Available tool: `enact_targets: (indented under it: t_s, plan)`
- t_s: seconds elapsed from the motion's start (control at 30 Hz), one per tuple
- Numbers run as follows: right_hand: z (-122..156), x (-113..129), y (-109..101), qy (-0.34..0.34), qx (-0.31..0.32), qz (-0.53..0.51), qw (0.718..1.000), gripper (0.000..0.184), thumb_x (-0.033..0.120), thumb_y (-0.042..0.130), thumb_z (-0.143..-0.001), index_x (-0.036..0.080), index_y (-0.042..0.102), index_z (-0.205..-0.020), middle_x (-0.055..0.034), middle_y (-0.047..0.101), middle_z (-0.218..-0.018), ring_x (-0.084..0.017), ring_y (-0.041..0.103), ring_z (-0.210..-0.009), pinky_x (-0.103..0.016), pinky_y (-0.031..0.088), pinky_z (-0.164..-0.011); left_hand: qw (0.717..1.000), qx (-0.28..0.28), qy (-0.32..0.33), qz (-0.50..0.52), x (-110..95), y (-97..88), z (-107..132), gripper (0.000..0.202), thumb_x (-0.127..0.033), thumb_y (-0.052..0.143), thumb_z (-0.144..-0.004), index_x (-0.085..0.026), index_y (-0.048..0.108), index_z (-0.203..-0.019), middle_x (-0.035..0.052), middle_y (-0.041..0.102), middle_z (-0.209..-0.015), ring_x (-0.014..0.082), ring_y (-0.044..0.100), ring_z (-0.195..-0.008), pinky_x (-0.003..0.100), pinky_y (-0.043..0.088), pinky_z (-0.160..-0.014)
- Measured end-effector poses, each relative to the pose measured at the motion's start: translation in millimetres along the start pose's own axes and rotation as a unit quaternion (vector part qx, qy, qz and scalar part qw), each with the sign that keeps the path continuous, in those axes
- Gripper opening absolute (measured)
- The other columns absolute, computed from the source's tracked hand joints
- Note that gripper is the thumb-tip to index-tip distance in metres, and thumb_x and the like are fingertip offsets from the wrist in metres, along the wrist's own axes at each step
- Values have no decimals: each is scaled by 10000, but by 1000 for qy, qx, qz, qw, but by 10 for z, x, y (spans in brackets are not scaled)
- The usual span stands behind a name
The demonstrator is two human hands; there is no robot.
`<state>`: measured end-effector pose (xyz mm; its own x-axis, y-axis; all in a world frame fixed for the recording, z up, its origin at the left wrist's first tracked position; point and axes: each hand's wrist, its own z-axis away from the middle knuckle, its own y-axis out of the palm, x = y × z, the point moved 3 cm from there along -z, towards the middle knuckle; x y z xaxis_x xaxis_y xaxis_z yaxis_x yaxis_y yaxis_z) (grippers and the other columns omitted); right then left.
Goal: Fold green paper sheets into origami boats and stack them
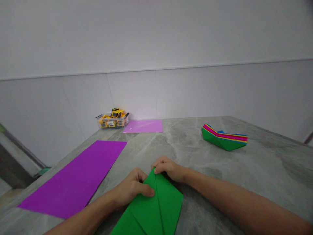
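- Presently the green paper (146,209), folded to a point, is held over the near edge side of the worktop (176,140), its tip towards the far edge and its lower end cut off by the frame.
- The left hand (130,189) is clamped on the paper's left side, thumb flat on top; its other fingers are mostly hidden, probably underneath, which would steady the layers.
- The right hand (170,168) pinches the very tip, thumb and fingers together on it, perhaps because that narrow point calls for a finer hold than the broad part.
- A long crease runs down from the tip and a second slants off lower left; holding both sides of the point seems to leave these flaps in plain sight.
- A purple sheet (78,176) lies flat along the left edge, apart from the paper, likely there to be out of the hands' way.
- Towards the right edge rests a boat-like folded piece (225,140), green below with striped rims, well clear of both forearms.
- By the far left corner stands a clear box (112,123) of yellow toys (117,113), and just beside it, along the far edge, a lilac sheet (144,126) lies flat.
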<state>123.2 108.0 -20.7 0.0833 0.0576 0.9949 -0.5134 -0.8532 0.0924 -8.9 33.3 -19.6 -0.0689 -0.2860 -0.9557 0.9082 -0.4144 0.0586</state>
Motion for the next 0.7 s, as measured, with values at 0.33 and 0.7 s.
enact_targets:
  t_s: [0.33, 0.7]
  plan:
    - [71, 91, 96, 41, 24, -131, 990, 372, 494, 661, -694, 132, 612, -625, 8, 547, -521, -101, 461, -481, -231, 383, -515, 990, 59, 125, 29, -83, 45, 89, 286, -380, 778, -676, -106, 738, -605, 36, 630, -551, 91, 474, -456, 212, 336, -469]
    - [699, -5, 133, -10, -201, -114, 973, 461, 457, 833, -613, 95, 717, -874, -92, 716, -755, -209, 670, -692, -350, 511, -727, 981, -109, 159, 16, -32, 156, -14, 372, -461, 755, -732, -98, 742, -651, 76, 690, -632, 139, 582, -555, 225, 435, -532]
